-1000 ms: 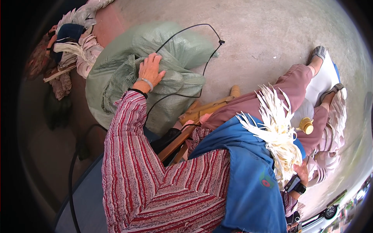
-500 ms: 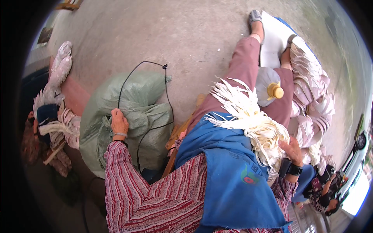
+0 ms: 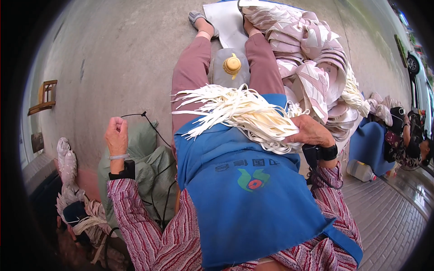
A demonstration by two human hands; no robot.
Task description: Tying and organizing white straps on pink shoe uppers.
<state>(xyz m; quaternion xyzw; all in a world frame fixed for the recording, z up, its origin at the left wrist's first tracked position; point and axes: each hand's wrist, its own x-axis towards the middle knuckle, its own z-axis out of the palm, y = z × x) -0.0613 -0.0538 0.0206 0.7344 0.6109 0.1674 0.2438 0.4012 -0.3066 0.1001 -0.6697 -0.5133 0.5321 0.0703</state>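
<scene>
In my closed left hand (image 3: 116, 135), raised beside the green woven sack (image 3: 135, 156), is one end of a thin black cord (image 3: 156, 129). The cord loops from the fingertips, past a knot, down over the sack. A thick bundle of flat white shoelaces (image 3: 239, 110) lies across my lap on a blue apron (image 3: 248, 217). My right hand (image 3: 312, 132) grips the bundle's right end, its fingertips partly hidden by the laces. Right of my legs are stacked pink-and-white shoe uppers (image 3: 312, 86).
A container with a yellow cap (image 3: 232, 65) stands between my legs, near a white sheet (image 3: 226, 25). More shoe uppers (image 3: 68, 165) hang at the left, below a wooden stool (image 3: 44, 97). A plastic jug (image 3: 361, 170) and a seated person (image 3: 407, 140) are at the right.
My left hand has lifted off the sack, pulling up the cord's end. My right hand still grips the laces. The view has swung right, so my lap sits more centrally.
</scene>
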